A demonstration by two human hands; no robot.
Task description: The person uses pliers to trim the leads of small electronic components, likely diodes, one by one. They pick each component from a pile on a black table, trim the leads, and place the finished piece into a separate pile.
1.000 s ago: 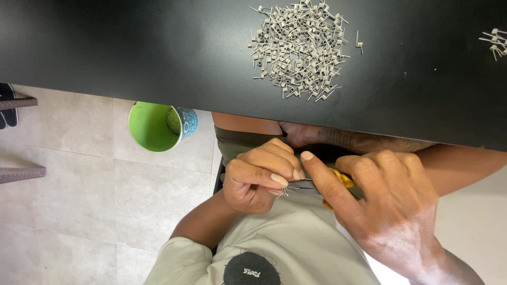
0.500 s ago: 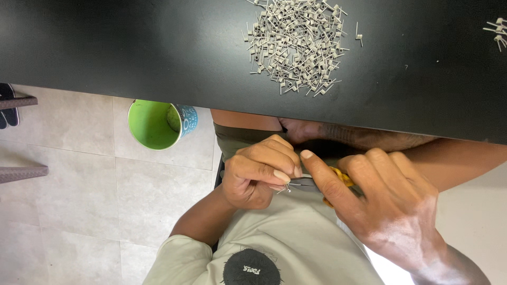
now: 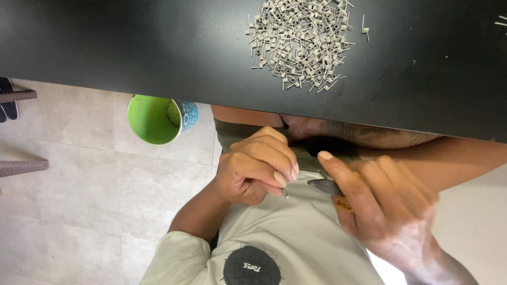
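Observation:
My left hand (image 3: pixel 254 168) is curled shut in front of my chest, pinching a thin grey metal pin (image 3: pixel 284 192) whose tip sticks out below the fingers. My right hand (image 3: pixel 383 211) grips small pliers (image 3: pixel 325 186) with a yellow-orange handle; their dark jaws point left toward the pin, a short gap away. Both hands hover over my pale shirt, below the edge of the black table (image 3: pixel 105 47). A heap of several small grey metal pins (image 3: pixel 298 42) lies on the table above the hands.
A green cup (image 3: pixel 156 120) with a blue patterned outside stands on the tiled floor (image 3: pixel 79 184) to the left, below the table edge. Dark footwear (image 3: pixel 8 103) sits at the far left. A few stray pins (image 3: pixel 500 21) lie at the table's right edge.
The pliers' jaws and the pin, touching before, have come slightly apart. The hands stay in front of the chest.

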